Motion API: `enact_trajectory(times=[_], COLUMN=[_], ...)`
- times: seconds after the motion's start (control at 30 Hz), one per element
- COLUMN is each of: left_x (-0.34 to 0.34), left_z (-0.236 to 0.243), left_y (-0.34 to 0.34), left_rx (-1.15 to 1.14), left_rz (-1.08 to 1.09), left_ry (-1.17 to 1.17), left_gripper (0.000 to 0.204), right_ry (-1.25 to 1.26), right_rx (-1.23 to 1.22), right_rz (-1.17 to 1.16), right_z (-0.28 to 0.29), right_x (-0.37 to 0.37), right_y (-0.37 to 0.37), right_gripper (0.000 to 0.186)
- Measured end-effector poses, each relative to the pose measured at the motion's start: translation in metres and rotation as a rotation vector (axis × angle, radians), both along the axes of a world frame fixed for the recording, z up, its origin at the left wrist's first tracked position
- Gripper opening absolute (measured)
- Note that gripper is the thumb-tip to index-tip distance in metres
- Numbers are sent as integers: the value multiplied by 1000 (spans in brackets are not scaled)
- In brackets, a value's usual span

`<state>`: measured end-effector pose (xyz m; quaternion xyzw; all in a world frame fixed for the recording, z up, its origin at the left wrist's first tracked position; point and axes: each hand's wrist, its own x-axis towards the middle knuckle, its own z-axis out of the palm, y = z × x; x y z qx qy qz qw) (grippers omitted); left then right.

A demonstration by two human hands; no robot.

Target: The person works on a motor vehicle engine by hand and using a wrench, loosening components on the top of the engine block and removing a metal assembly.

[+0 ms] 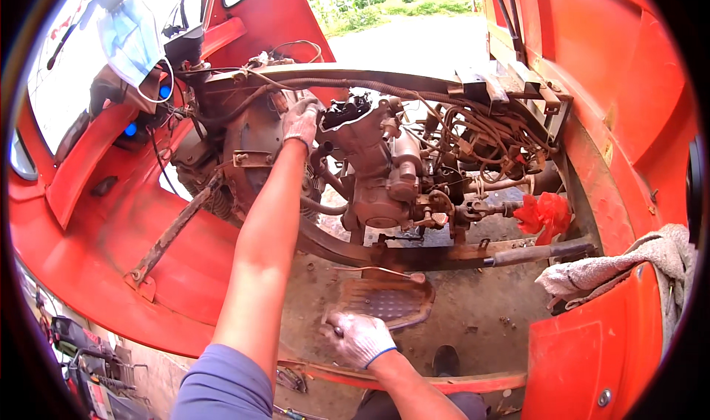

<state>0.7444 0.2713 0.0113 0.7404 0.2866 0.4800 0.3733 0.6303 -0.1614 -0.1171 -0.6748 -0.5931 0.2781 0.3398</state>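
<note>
My left hand [301,121], in a dirty pale knit glove, reaches forward to the left side of the engine [381,165]. Its fingers are stretched against a brown metal part just under the frame rail, and their tips are partly hidden. The engine's top is uncovered, with dark inner parts [346,111] showing. Lower down, my right hand [362,339], gloved too, is closed near a ribbed brown pedal-like plate [388,303]. A small dark end shows between its fingers; what it belongs to is hidden.
Red body panels [606,109] enclose the engine bay. Tangled hoses and wires [481,139] hang right of the engine, above a red cloth or bag [543,217]. A grey towel [629,265] drapes over a red panel. A blue face mask [132,43] hangs upper left.
</note>
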Motion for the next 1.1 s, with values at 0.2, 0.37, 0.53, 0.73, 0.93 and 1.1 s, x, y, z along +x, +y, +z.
enact_trajectory(times=[0.2,0.37,0.53,0.73,0.93,1.1], left_x=[0,4,8,7,3,16], left_z=[-2,-8,-13,-12,-10,-5], left_y=[3,24,24,37,22,12], left_rx=[16,18,-29,131,44,102], left_rz=[-22,59,-74,273,155,327], left_ry=[219,297,125,447,238,423], left_gripper=[26,27,24,35,41,43], right_ry=[-42,-20,-64,-60,-27,-40], right_rx=[7,-25,-23,-25,-30,-41], right_rz=[16,20,29,45,38,18], right_z=[-3,-5,-5,-3,-2,-4], right_x=[-4,-4,-3,-7,-2,-1], right_y=[2,3,3,5,4,4], right_gripper=[41,40,39,38,40,41])
